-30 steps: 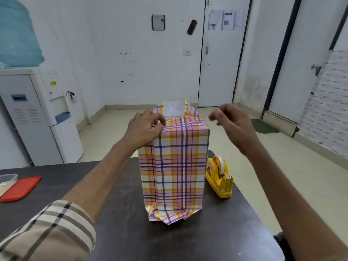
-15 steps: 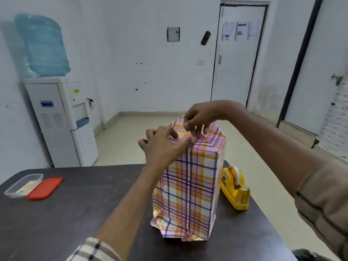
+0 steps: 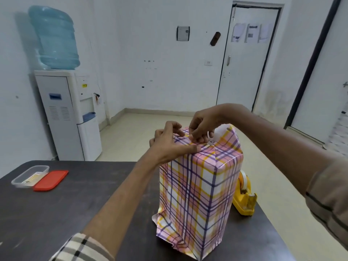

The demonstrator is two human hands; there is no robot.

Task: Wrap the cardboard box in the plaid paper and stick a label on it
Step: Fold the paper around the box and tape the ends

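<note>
The tall wrapped box [image 3: 197, 194] stands upright near the right end of the table [image 3: 94, 204]. Its top is crowded by the left hand [image 3: 169, 146] and the right hand [image 3: 203, 127], both holding the folds there. A tape dispenser [image 3: 244, 198] just beside the box blocks its right side. Open tabletop stretches left to a plastic container [image 3: 30, 176] and red lid [image 3: 51, 180], and the left forearm [image 3: 122, 194] crosses above it.

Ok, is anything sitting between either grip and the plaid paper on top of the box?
Nothing visible does. The left grip holds the plaid paper at its top edge, and the right grip pinches the fold beside it. The yellow tape dispenser stands low on the right side, clear of both.
</note>
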